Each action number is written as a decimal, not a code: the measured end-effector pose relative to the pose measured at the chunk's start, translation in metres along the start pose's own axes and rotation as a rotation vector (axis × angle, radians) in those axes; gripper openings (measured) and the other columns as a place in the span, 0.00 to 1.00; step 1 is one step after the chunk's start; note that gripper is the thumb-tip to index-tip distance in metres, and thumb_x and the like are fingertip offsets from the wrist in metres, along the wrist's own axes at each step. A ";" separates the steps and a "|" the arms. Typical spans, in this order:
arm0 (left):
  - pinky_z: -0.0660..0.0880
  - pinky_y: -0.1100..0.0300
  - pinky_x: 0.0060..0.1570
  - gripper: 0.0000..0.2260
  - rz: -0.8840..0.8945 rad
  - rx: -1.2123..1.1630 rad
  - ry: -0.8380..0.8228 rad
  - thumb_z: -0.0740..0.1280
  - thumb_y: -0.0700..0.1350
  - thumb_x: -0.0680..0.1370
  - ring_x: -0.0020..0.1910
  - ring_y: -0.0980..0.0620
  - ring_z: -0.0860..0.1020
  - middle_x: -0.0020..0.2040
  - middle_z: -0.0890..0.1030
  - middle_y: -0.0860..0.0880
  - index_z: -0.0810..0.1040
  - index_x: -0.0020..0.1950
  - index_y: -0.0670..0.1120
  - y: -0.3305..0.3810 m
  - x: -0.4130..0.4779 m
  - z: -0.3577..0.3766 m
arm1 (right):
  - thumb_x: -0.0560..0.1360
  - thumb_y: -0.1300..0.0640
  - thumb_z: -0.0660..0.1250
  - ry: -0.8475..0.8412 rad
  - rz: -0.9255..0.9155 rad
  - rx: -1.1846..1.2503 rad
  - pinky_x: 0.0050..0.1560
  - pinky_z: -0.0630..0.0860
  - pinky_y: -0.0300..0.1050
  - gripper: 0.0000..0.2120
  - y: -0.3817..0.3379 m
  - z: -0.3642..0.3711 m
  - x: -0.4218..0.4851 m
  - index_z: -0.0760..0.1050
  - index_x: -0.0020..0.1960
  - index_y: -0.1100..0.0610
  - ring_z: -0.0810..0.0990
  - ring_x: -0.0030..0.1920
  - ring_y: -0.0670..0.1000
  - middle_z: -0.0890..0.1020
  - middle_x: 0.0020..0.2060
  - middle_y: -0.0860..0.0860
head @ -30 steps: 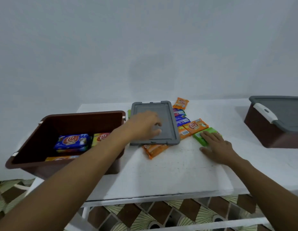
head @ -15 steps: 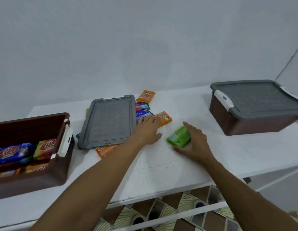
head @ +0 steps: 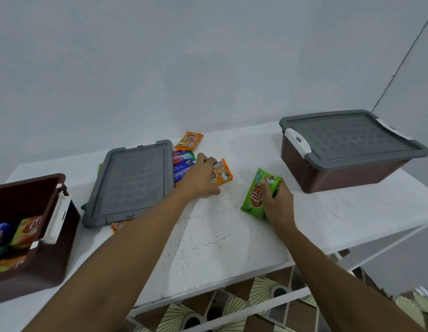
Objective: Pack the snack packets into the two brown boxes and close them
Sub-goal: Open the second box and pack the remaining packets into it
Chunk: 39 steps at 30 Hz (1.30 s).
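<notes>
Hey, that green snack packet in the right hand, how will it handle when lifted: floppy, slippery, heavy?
Probably light: the right hand grips the green packet from one side alone. Its glossy surface looks slick, so it may slip in a loose hold. It keeps a flat slab shape, so likely fairly stiff and unlikely to roll.

A white painted table with a scuffed, speckled top carries everything. The left hand curls over an orange plastic snack packet lying flat. Blue and purple snack packets lie just left of that hand, and a second orange packet lies beyond it. Further left a flat grey plastic lid covers a third orange packet, and an open brown plastic box stands well left. The right hand grips a green plastic snack packet low over the top. A closed brown plastic box stands beyond it, to its right.
</notes>
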<state>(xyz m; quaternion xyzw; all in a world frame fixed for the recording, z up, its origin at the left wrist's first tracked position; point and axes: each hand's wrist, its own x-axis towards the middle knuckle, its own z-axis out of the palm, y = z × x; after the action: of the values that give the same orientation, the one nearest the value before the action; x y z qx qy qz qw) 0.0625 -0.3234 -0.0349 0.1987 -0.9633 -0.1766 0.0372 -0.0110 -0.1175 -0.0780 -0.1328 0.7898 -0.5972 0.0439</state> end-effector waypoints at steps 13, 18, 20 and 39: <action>0.76 0.54 0.56 0.39 0.080 -0.092 -0.044 0.77 0.52 0.69 0.57 0.51 0.76 0.64 0.73 0.50 0.61 0.74 0.50 -0.017 -0.045 -0.067 | 0.72 0.61 0.73 -0.166 0.059 0.102 0.44 0.81 0.48 0.11 -0.009 -0.013 -0.001 0.74 0.51 0.56 0.83 0.46 0.51 0.83 0.48 0.53; 0.72 0.57 0.56 0.40 0.158 0.026 0.037 0.78 0.55 0.66 0.59 0.51 0.73 0.64 0.72 0.51 0.62 0.73 0.52 -0.045 -0.068 -0.100 | 0.70 0.69 0.72 -0.273 0.157 0.223 0.43 0.82 0.53 0.21 -0.040 0.003 -0.008 0.75 0.58 0.51 0.82 0.45 0.55 0.80 0.48 0.57; 0.72 0.57 0.55 0.37 0.164 0.068 0.047 0.77 0.56 0.66 0.59 0.52 0.73 0.62 0.73 0.52 0.64 0.70 0.51 -0.055 -0.077 -0.116 | 0.69 0.69 0.73 -0.337 0.212 0.268 0.35 0.81 0.49 0.17 -0.058 0.015 -0.016 0.75 0.53 0.54 0.82 0.43 0.56 0.80 0.48 0.60; 0.77 0.54 0.48 0.26 -0.086 0.019 -0.073 0.72 0.63 0.70 0.48 0.53 0.78 0.52 0.78 0.53 0.68 0.61 0.55 -0.277 -0.262 -0.243 | 0.70 0.61 0.74 -0.765 -0.262 -0.076 0.37 0.76 0.48 0.14 -0.265 0.215 -0.153 0.70 0.34 0.55 0.83 0.35 0.50 0.79 0.28 0.48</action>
<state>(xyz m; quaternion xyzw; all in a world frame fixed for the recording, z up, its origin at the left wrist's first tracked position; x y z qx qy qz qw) 0.4398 -0.5360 0.0934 0.2336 -0.9562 -0.1761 -0.0074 0.2267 -0.3442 0.1008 -0.4463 0.7145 -0.4755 0.2532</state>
